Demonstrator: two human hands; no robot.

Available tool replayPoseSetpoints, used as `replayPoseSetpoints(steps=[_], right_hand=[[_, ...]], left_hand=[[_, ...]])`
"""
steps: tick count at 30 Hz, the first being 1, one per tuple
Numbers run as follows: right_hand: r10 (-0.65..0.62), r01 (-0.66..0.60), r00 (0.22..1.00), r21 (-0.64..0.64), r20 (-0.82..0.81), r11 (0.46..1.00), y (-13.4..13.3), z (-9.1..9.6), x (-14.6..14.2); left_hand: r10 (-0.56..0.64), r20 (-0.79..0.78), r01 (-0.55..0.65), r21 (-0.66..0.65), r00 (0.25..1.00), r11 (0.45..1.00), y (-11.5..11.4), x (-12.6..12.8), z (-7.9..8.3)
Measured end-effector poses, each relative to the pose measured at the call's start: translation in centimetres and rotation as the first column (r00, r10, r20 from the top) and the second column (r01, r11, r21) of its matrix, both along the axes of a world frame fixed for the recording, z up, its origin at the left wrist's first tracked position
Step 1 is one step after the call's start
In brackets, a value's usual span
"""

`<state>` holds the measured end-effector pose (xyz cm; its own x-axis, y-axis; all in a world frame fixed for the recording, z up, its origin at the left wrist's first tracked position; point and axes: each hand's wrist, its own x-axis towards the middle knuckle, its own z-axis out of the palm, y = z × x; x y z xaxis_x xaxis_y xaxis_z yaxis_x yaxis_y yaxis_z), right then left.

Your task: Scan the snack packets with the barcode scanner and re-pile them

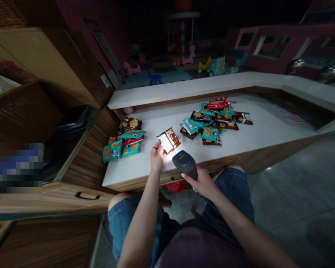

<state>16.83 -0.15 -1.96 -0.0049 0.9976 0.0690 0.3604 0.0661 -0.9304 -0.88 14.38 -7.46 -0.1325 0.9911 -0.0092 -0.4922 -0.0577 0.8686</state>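
Note:
My left hand (157, 157) pinches a brown snack packet (169, 140) and holds it tilted over the white counter (248, 138). My right hand (201, 183) grips a dark handheld barcode scanner (184, 163), whose head points at the packet and lights its lower edge. Left of the held packet lies a small pile of teal and brown packets (124, 143). A larger pile of packets (213, 120) lies to its right, farther back on the counter.
A raised white ledge (184, 89) borders the counter's far side. Wooden cabinets (48, 61) and a drawer with a dark handle (85, 195) stand at left. Toy ride-ons (212, 66) sit on the dark floor beyond. My knees in denim shorts (234, 190) are below the counter edge.

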Motion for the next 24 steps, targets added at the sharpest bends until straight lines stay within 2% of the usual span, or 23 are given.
replayPoseSetpoints(steps=[6,8,10,12,13,15,16,18,19,21,22,24], right_hand=[[-0.021,0.021,1.0,-0.009,0.001,1.0,-0.2,-0.1,0.2],[-0.023,0.023,1.0,-0.024,0.001,0.999,-0.3,-0.4,0.5],[-0.028,0.028,1.0,-0.038,0.005,0.999,-0.4,-0.7,0.8],[-0.051,0.051,0.999,-0.027,0.018,0.998,-0.4,-1.0,1.2],[-0.062,0.063,0.998,-0.015,0.024,0.998,-0.4,-1.1,1.4],[-0.074,0.074,0.997,-0.005,0.026,0.997,-0.5,-1.2,1.6],[-0.071,0.071,0.997,-0.013,0.02,0.997,-0.5,-1.2,1.7],[-0.061,0.061,0.998,-0.045,0.001,0.997,-0.7,-1.2,1.7],[-0.056,0.055,0.998,-0.063,-0.01,0.997,-0.8,-1.2,1.7],[-0.048,0.046,0.999,-0.082,-0.024,0.996,-0.9,-1.3,1.7],[-0.045,0.043,0.999,-0.085,-0.027,0.995,-1.0,-1.3,1.7],[-0.045,0.042,0.998,-0.086,-0.033,0.995,-1.0,-1.5,1.9]], left_hand=[[0.025,-0.003,-0.025,0.061,1.0,0.998,0.1,0.3,-0.5],[0.083,-0.097,-0.075,0.088,0.992,0.993,0.3,-0.2,-0.1],[0.217,-0.254,-0.174,0.182,0.942,0.968,0.8,-1.4,1.1],[0.404,-0.429,-0.271,0.338,0.808,0.901,1.6,-3.4,3.1],[0.486,-0.524,-0.286,0.418,0.699,0.862,2.0,-4.6,4.3],[0.592,-0.688,-0.241,0.545,0.42,0.803,3.0,-7.2,6.4],[0.609,-0.737,-0.209,0.572,0.295,0.793,3.5,-8.4,7.3],[0.551,-0.83,-0.164,0.534,0.083,0.829,4.5,-10.7,8.5],[0.492,-0.87,-0.156,0.486,0.002,0.86,5.0,-11.6,8.8],[0.372,-0.921,-0.152,0.386,-0.113,0.91,5.9,-12.7,9.0],[0.344,-0.927,-0.149,0.365,-0.151,0.919,6.2,-12.9,9.0],[0.376,-0.907,-0.127,0.402,-0.19,0.907,6.6,-12.3,8.9]])
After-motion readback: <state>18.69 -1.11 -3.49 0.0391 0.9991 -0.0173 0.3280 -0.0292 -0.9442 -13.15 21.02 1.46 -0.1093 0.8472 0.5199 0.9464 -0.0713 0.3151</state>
